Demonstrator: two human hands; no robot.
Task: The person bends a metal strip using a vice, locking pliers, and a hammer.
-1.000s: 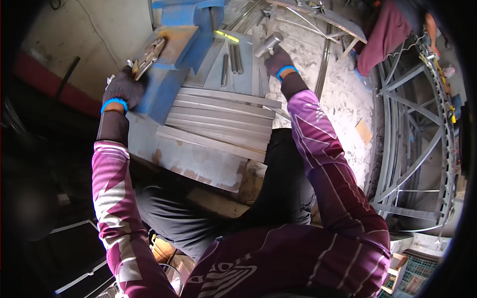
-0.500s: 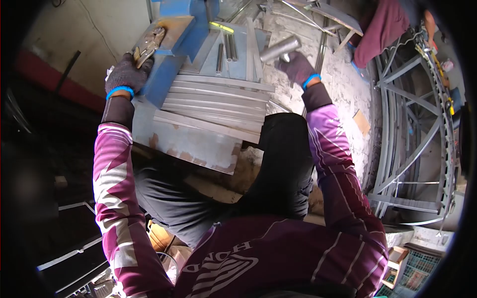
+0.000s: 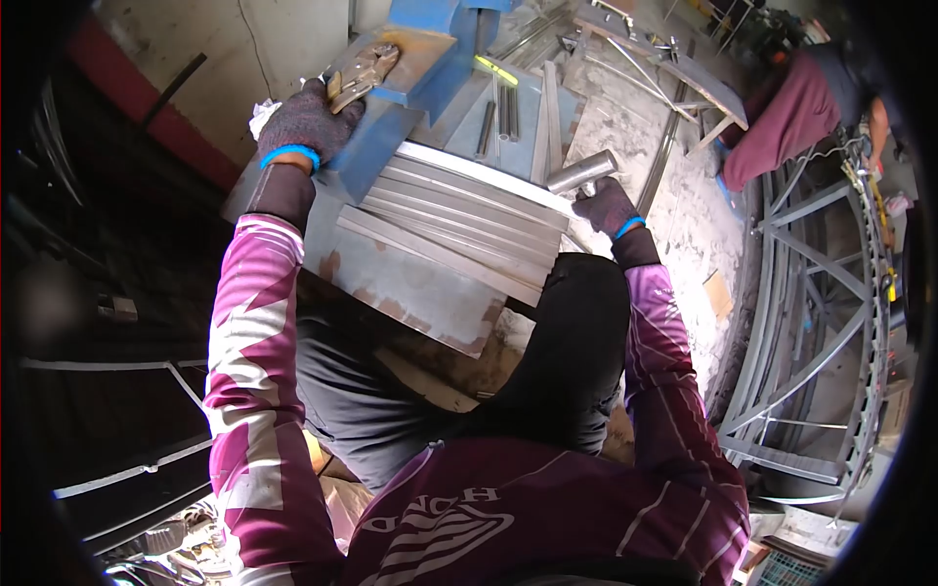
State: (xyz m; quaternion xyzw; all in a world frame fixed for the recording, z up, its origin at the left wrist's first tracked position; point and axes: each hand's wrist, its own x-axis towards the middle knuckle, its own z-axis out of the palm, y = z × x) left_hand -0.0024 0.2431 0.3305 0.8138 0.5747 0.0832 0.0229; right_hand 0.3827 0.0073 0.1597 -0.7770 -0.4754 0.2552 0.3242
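Observation:
My left hand [image 3: 305, 125], in a dark glove with a blue cuff edge, is at the blue metal machine [image 3: 389, 132]. Its fingers are curled around the near end of a worn, rust-brown metal tool [image 3: 366, 73], which rests on the machine's top plate. In my gloved right hand [image 3: 608, 207] is a hammer [image 3: 583, 172] with a thick cylindrical steel head; the grip mostly hides its handle. The hammer head is close to the right end of a bright flat metal bar [image 3: 479, 174]. Several grey metal strips [image 3: 459, 217] lie side by side below that bar.
A metal plate [image 3: 415, 303] supports the strips. Short tubes [image 3: 508, 112] and a yellow item [image 3: 496, 69] lie beyond. A person in maroon trousers [image 3: 789, 112] stands at the upper right, beside welded metal frames [image 3: 826, 254]. A low bench [image 3: 703, 88] is behind.
The view has shifted, so the bench appears further right. My right hand has brought the hammer down closer to the strips. The uppermost bar now shines brightly. My left hand stays at the machine.

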